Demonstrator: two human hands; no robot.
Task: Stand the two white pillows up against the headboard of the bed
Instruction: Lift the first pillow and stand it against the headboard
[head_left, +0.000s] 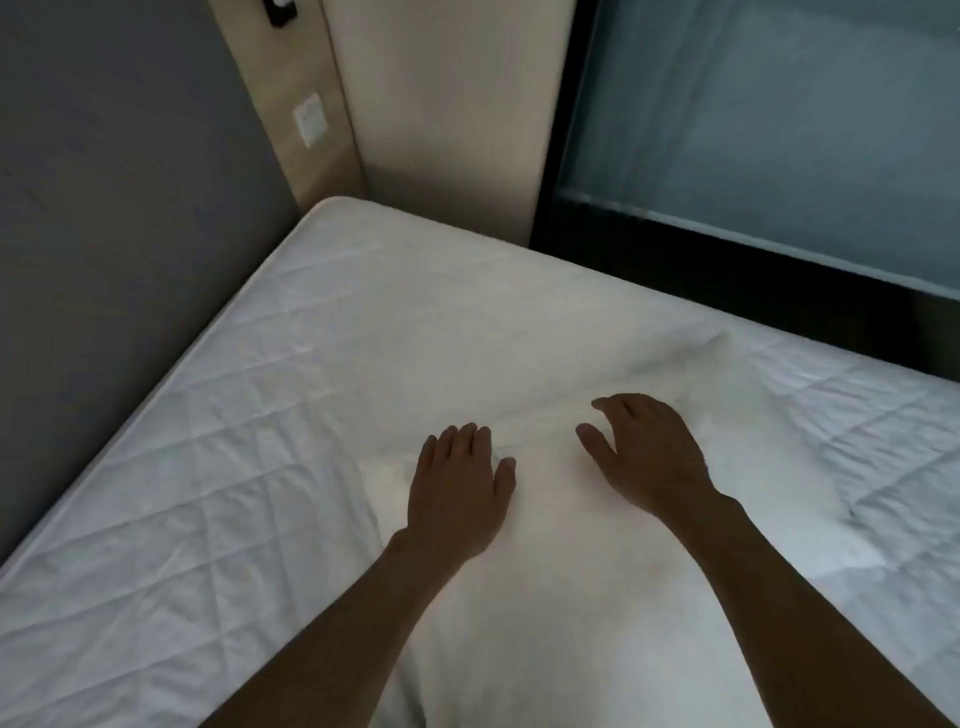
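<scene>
A white pillow lies flat on the quilted white mattress right in front of me. My left hand rests palm down on its far left part, fingers apart. My right hand lies palm down on its far edge, fingers spread, gripping nothing. Beyond the hands is a smooth white area with a raised corner that looks like a second flat pillow; where the two meet is hard to tell. The grey padded headboard stands along the left side of the bed, with nothing leaning on it.
A dark-framed window runs along the far right side of the bed. A beige wall panel with a white switch plate stands in the far corner. A small dark fitting is on the wall above it.
</scene>
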